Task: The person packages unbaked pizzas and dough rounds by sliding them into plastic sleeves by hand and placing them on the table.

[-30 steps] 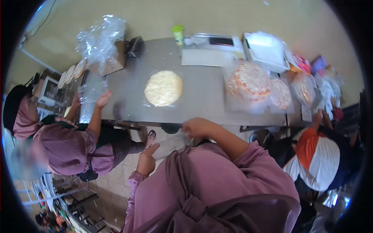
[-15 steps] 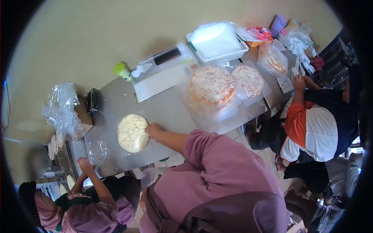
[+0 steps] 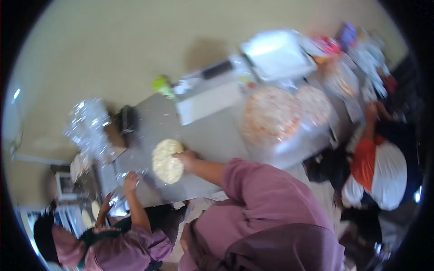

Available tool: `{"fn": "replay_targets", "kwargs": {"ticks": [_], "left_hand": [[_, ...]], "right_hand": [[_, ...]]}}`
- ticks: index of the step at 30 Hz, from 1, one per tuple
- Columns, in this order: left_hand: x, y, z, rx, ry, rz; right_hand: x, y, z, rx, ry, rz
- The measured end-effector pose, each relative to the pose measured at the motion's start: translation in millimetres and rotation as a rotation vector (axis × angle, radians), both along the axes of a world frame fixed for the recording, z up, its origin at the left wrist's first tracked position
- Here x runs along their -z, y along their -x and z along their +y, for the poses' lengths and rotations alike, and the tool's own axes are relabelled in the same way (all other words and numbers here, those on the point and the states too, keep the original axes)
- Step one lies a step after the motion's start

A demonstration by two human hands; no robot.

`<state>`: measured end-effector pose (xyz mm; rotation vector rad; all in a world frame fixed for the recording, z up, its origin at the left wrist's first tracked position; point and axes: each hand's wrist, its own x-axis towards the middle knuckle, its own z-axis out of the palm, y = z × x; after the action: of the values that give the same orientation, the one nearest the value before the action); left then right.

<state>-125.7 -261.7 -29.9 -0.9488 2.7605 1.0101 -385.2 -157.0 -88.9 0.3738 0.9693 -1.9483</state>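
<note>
A round pizza covered in pale grated cheese (image 3: 166, 165) lies on the grey table, with shiny spots that look like clear film over it. My right hand (image 3: 186, 159) is at its right edge, fingers closed on the rim and partly over the cheese. Motion blur hides the fingertips. Of my left arm only a small skin-coloured patch (image 3: 183, 237) shows beside my torso, low in the view; its fingers are hidden.
Wrapped pizzas (image 3: 273, 113) are stacked to the right, near a white basket (image 3: 282, 56). A white board (image 3: 209, 103) and a green cup (image 3: 162, 86) stand behind. A co-worker at left handles clear plastic (image 3: 120, 203); another person (image 3: 384, 153) is at right.
The whole view has shifted, with things appearing further right. My right hand has moved left, further over the pizza. The co-worker at left has spread their hands apart, with clear plastic near them.
</note>
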Motion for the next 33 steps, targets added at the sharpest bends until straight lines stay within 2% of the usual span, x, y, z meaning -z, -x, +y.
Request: {"fn": "replay_targets", "kwargs": {"ticks": [1, 2, 3, 4, 6, 7, 8, 9, 10, 12, 13, 15, 17, 24, 26, 29, 33], "left_hand": [[-10, -27, 58, -0.129, -0.068, 0.067], [-12, -47, 98, -0.202, -0.105, 0.111], [-12, -59, 131, -0.264, -0.131, 0.144], [-9, -71, 150, -0.293, -0.149, 0.17], [-8, -86, 166, -0.33, -0.156, 0.164], [-7, -85, 170, -0.444, -0.274, 0.115], [-8, -81, 175, -0.565, -0.384, 0.067], [-54, -70, 177, -0.462, -0.263, 0.025], [-40, -78, 182, -0.584, -0.242, 0.103], [4, -90, 193, -0.432, -0.053, 0.117], [-2, -87, 202, -0.507, -0.05, 0.164], [-23, -78, 199, -0.608, -0.191, 0.137], [-18, -81, 201, -0.63, -0.156, 0.182], [-6, -97, 193, -0.616, -0.1, 0.22], [-7, -101, 189, -0.609, -0.073, 0.241], [-23, -105, 181, -0.594, -0.097, 0.315], [-40, -107, 167, -0.557, -0.144, 0.474]], "right_hand": [[13, 2, -6, -0.036, 0.08, -0.161], [22, 5, -5, -0.085, 0.272, -0.232], [34, 8, -6, -0.195, 0.415, -0.115], [32, 12, 1, -0.243, 0.458, -0.152], [26, 19, 1, -0.279, 0.457, -0.075], [30, 24, -2, -0.307, 0.373, -0.025], [36, 33, -2, -0.387, 0.487, 0.041], [17, 31, -1, -0.412, 0.568, -0.004], [11, 35, 5, -0.484, 0.628, -0.093], [-1, 38, 20, -0.494, 0.478, -0.003], [-2, 39, 23, -0.478, 0.371, 0.099], [25, 52, 15, -0.553, 0.341, 0.391], [14, 49, 26, -0.438, 0.264, 0.153], [-6, 68, 56, -0.408, 0.28, 0.174], [1, 100, 58, -0.338, 0.481, 0.112], [-71, 90, 75, -0.219, 0.513, 0.162], [-91, 81, 87, -0.196, 0.492, 0.217]]}}
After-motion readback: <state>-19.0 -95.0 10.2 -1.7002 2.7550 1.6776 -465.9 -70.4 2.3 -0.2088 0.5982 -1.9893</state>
